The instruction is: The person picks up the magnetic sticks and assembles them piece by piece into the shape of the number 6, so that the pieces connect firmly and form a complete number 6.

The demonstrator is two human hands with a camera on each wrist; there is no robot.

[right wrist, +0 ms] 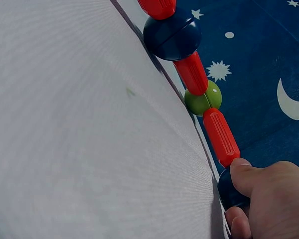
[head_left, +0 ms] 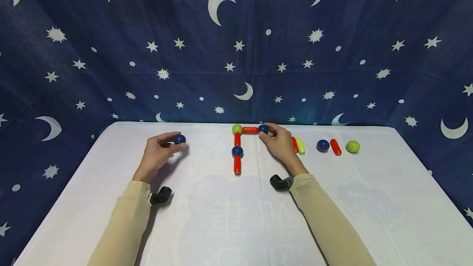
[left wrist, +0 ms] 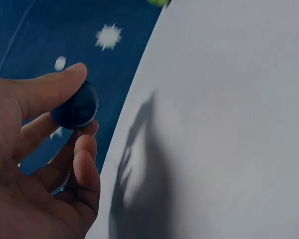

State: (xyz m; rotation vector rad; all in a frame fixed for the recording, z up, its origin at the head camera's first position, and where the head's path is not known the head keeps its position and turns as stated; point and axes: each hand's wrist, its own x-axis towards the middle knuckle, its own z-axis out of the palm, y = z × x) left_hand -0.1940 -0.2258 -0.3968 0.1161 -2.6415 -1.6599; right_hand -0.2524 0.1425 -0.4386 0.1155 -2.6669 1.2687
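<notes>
Fingers [left wrist: 86, 172] of the left hand [head_left: 155, 153] pinch one blue ball [head_left: 179, 139] against the thumb, and the hand throws a long shadow on the white surface [head_left: 85, 212]. Taking the far edge as twelve, I see the right hand [head_left: 282, 145] with thumb and fingers curled round a second blue ball [head_left: 262, 128], right up against the end of a red rod [head_left: 250, 129]. That rod points to three o'clock from a green ball [head_left: 237, 129] near the far edge. Toward six o'clock from the same green ball, another red rod [head_left: 237, 139] leads to a third blue ball [head_left: 237, 151], and a lower red rod [head_left: 237, 165] carries on the same way, so the row turns a corner at the green one. The left hand's ball is well apart, around nine o'clock from this row. Past the right hand, at three o'clock, lie a partly hidden red rod [head_left: 295, 144] beside a yellow rod [head_left: 301, 146], then a fourth blue ball [head_left: 323, 145], a loose red rod [head_left: 335, 147] and a second green ball [head_left: 352, 147]. Behind hangs a dark blue cloth [head_left: 184, 11] with pale moons and stars.
</notes>
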